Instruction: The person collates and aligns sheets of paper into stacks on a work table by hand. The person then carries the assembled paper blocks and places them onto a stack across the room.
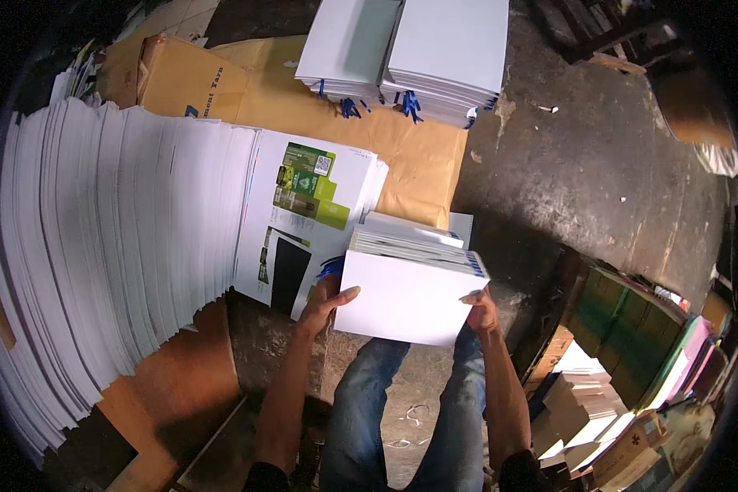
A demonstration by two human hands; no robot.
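Note:
I hold a thick stack of white booklets (pixel 410 299) between my two hands, its broad blank side turned toward me and its page edges facing up. My left hand (pixel 328 303) is closed on the left side, thumb on the front. On the right side my right hand (pixel 480 309) grips it the same way, its thumb near the upper corner. Blue ribbons (pixel 332 266) stick out by my left hand. Behind the stack lie more white sheets (pixel 462 223). The fingers behind the stack are hidden.
Printed sheets (pixel 320 225) with green panels lie left of the stack, beside a long row of white paper (pixel 139 213). Two white stacks with blue ribbons (pixel 447 45) sit on brown wrapping paper (pixel 418 168). A cardboard box (pixel 193 78) stands far left; cartons (pixel 582 406) are at lower right.

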